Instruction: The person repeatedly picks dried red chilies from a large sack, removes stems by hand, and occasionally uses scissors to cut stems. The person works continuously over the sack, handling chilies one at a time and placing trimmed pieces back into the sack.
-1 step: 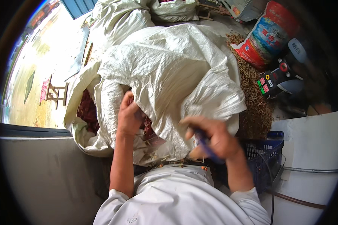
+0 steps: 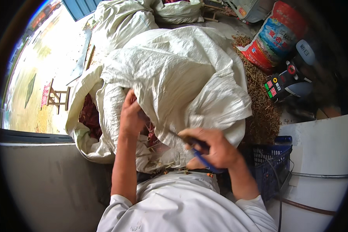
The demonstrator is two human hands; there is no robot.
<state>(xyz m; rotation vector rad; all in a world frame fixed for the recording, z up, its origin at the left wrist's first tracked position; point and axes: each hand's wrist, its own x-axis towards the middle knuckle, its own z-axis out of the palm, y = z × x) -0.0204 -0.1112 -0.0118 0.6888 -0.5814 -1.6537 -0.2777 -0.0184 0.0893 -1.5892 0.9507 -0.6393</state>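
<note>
Open-sided workspace, with a sunlit yard (image 2: 33, 120) at nine o'clock and a grey half-wall (image 2: 50, 174) at eight; on this dial twelve is the far edge of the view. White woven sack (image 2: 189, 50) fills the middle, swelling toward twelve and serving as the surface both hands work against, its cloth creased and loosely folded. Another pale sack (image 2: 129, 27) slumps behind it at eleven. Dry brown stalks (image 2: 261, 102) litter the ground at three, below a red-and-blue printed bag (image 2: 278, 38) near two. At four stands a dark blue plastic crate (image 2: 272, 158); a small wooden stool (image 2: 58, 96) sits outside, between nine and ten.

Both forearms rise from six. Left hand (image 2: 132, 118) lies just left of the dial's centre, fingers curled in at the sack's edge; I cannot tell whether they pinch cloth or something beneath it. Right hand (image 2: 214, 149), at four, is wrapped round a blue-handled tool (image 2: 205, 160), probably scissors or snips, though blur hides whether its blades are parted. Its long axis runs from four to ten, the tip pointing to ten, roughly toward the left hand but well apart from it. Between them, nearer the left hand and at its five o'clock, dark red strands (image 2: 152, 135), perhaps dried chillies, show through a gap in the cloth.
</note>
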